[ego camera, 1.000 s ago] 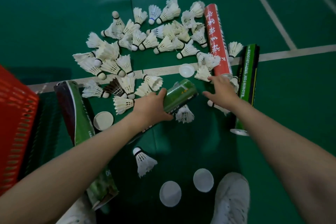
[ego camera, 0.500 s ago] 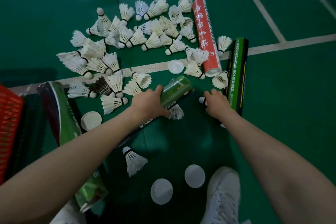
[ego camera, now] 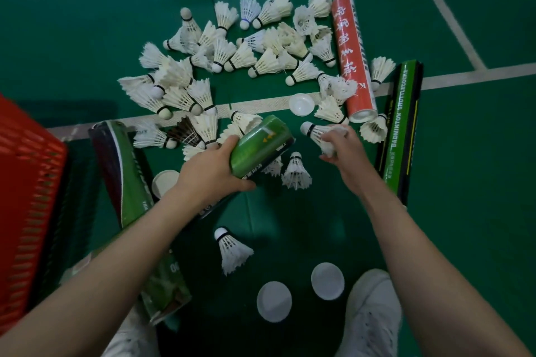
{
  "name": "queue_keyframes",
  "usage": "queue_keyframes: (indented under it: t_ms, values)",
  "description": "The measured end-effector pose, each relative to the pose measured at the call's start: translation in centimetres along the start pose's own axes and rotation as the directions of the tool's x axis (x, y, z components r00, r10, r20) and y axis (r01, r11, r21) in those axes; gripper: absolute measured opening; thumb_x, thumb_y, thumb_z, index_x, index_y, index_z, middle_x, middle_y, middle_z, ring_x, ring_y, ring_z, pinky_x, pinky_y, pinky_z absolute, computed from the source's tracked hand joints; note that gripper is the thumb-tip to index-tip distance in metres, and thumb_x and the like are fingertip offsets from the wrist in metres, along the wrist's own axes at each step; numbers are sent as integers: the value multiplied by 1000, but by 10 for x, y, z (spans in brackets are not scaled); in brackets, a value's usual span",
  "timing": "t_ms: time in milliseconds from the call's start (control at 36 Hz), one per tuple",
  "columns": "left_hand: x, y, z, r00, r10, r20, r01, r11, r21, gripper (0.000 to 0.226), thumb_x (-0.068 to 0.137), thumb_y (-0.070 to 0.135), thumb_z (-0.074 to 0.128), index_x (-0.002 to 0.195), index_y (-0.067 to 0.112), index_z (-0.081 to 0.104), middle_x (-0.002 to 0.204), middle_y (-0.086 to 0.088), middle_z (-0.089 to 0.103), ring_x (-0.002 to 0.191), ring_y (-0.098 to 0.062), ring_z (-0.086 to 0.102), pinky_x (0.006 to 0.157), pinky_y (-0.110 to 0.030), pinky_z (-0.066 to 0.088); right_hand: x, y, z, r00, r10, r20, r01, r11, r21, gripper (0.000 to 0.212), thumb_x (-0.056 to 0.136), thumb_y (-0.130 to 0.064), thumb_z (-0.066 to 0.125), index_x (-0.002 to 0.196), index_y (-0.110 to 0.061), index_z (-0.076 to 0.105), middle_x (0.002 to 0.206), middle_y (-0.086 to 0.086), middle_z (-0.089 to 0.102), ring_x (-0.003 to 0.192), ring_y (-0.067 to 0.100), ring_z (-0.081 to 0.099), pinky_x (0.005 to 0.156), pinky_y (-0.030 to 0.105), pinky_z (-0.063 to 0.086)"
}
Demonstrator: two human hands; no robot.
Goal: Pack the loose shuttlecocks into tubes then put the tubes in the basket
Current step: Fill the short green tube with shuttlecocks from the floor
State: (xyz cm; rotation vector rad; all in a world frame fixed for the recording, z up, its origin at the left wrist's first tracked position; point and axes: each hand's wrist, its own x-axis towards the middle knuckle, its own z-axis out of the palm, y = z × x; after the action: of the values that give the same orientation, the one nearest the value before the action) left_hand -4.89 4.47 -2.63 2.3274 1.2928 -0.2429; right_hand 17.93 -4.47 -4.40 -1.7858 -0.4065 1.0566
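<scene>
- at the centre of the green court floor, our left hand [ego camera: 208, 174] grips a green tube [ego camera: 261, 145], fingers and thumb curled round it; the tube is raised and tilted, its far end angled toward the right hand [ego camera: 345, 151];
- our right hand pinches one shuttlecock [ego camera: 317, 132] by the feathers, cork pointing left; shuttlecock and tube are near but apart;
- beyond the hands, the loose shuttlecocks [ego camera: 240, 58] lie in a wide heap across the white court line;
- a red tube [ego camera: 352, 58] lies at the heap's right edge; a green-and-black tube [ego camera: 401, 130] lies further right;
- a dark green tube [ego camera: 121, 171] lies left of our left forearm; the red basket [ego camera: 26, 182] stands at the left edge of view, well apart from the held tube;
- two white caps [ego camera: 274, 301] lie near our white shoe [ego camera: 374, 313]; a lone shuttlecock [ego camera: 232, 252] lies between our forearms.
</scene>
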Motion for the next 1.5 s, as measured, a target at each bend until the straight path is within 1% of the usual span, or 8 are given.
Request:
queue_keyframes:
  t_ms: [472, 750, 861, 917, 1000, 1139, 1389, 1500]
  values:
    - [-16, -7, -1, 992, 127, 10, -127, 991, -35, 99, 63, 65, 70, 144, 38, 19, 120, -1, 52, 106, -27, 56, 82, -37, 50, -16, -6, 29, 953, -57, 297, -18, 969, 245, 29, 100, -29, 40, 116, -17, 60, 118, 8, 58, 104, 18, 58, 95, 37, 42]
    - [-4, 1, 1, 991, 124, 43, -127, 990, 55, 99, 62, 67, 69, 143, 38, 21, 115, 0, 52, 105, -24, 56, 76, -34, 48, -11, 1, 46, 890, -20, 455, 41, 999, -36, 58, 82, -79, 21, 124, -52, 51, 144, -8, 46, 129, 12, 47, 115, 47, 28]
    - [17, 2, 0, 998, 65, 9, -65, 995, 74, 94, 65, 65, 70, 141, 35, 24, 110, -4, 53, 100, -27, 56, 73, -34, 46, 20, -5, 45, 960, -76, 271, 140, 964, -227, 63, 93, -66, 23, 144, -31, 38, 152, 1, 34, 139, 17, 31, 116, 38, 18]
    - [34, 4, -4, 999, 41, 0, -41, 998, 41, 91, 66, 64, 70, 140, 32, 26, 105, -3, 54, 90, -26, 56, 69, -31, 45, 50, -12, 35, 965, -229, 130, 263, 823, -503, 50, 99, -44, 39, 142, -20, 40, 149, 8, 35, 139, 23, 28, 112, 35, 22]
    - [61, 9, -12, 1000, 13, -5, -12, 999, 30, 89, 66, 65, 71, 135, 29, 29, 99, -2, 53, 81, -23, 54, 65, -30, 44, 93, -16, 13, 928, -323, 187, 289, 306, -907, 54, 90, -21, 58, 141, -20, 39, 150, 15, 28, 141, 32, 17, 114, 48, 21]
    - [90, 23, -16, 999, 37, 17, -38, 995, 93, 91, 65, 63, 73, 137, 28, 30, 108, -6, 57, 90, -27, 58, 69, -33, 49, 112, -19, 5, 925, -280, 256, 228, -127, -965, 66, 86, -1, 49, 145, -20, 28, 159, 15, 6, 146, 36, -5, 115, 61, 3]
    - [94, 29, -12, 996, 29, 85, -33, 998, 54, 90, 65, 63, 73, 136, 30, 30, 100, -3, 56, 82, -24, 57, 66, -31, 50, 112, -6, 10, 942, -262, 209, 92, -398, -913, 60, 92, -17, 53, 146, -12, 29, 160, 11, 5, 146, 35, -4, 113, 64, 4]
    - [84, 22, -13, 998, 4, 62, -7, 999, 48, 90, 65, 63, 73, 136, 31, 29, 103, -3, 55, 84, -24, 56, 64, -30, 44, 107, -10, 17, 906, -344, 246, 166, -246, -955, 36, 89, -11, 56, 125, -12, 50, 158, 8, 14, 147, 32, -1, 113, 65, -1]
